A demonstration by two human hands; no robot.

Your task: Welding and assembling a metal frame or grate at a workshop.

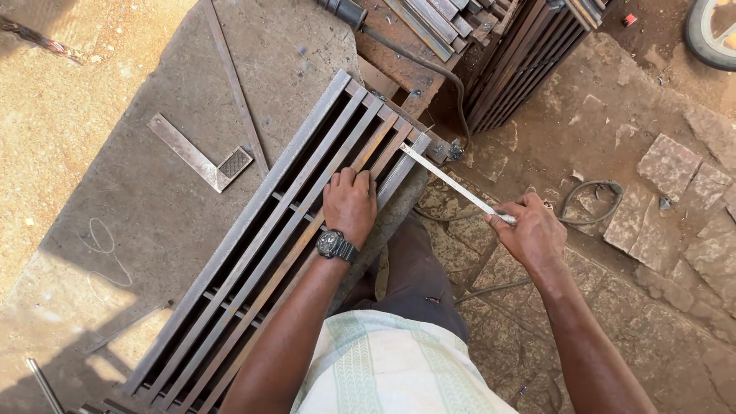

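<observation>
Rusty brown grille (261, 253), silvery ruler (452, 184)

Metal grate (268, 253) near end cut off by bottom edge; wheel (717, 31) cropped at top-right corner.

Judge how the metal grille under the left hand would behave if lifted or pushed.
The grille looks welded from long steel bars and crosspieces, so probably stiff and heavy. It lies flat on the slab, so it should scrape rather than roll. The left hand presses it; the right hand holds a ruler.
</observation>
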